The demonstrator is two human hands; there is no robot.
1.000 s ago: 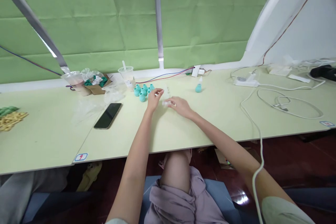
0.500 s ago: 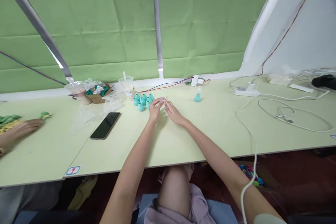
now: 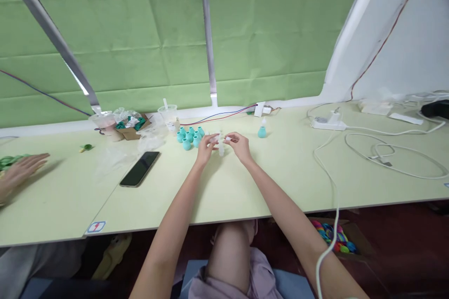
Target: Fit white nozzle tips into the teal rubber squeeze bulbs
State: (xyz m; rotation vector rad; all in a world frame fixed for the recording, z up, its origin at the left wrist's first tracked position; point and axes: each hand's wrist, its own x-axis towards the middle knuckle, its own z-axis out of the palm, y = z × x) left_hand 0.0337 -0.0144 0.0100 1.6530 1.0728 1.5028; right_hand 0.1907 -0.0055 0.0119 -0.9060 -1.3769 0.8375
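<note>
My left hand (image 3: pixel 206 145) and my right hand (image 3: pixel 239 144) meet over the pale green table (image 3: pixel 245 182), both pinching a small clear plastic piece (image 3: pixel 221 144) between their fingertips. Just behind and left of my left hand stands a cluster of several teal rubber bulbs (image 3: pixel 190 135). One finished teal bulb with a clear tip (image 3: pixel 262 129) stands alone to the right of my right hand.
A black phone (image 3: pixel 139 168) lies left of my arms. A clear cup (image 3: pixel 168 114), a pink drink cup (image 3: pixel 106 126) and a cardboard box of parts (image 3: pixel 130 124) stand at the back. White cables (image 3: pixel 379 149) and a power strip (image 3: pixel 329 123) lie right. Another person's hand (image 3: pixel 19 170) rests far left.
My hands have lifted slightly and come together on the clear piece. The other person's hand at far left has flattened on the table, leaving a small green item behind.
</note>
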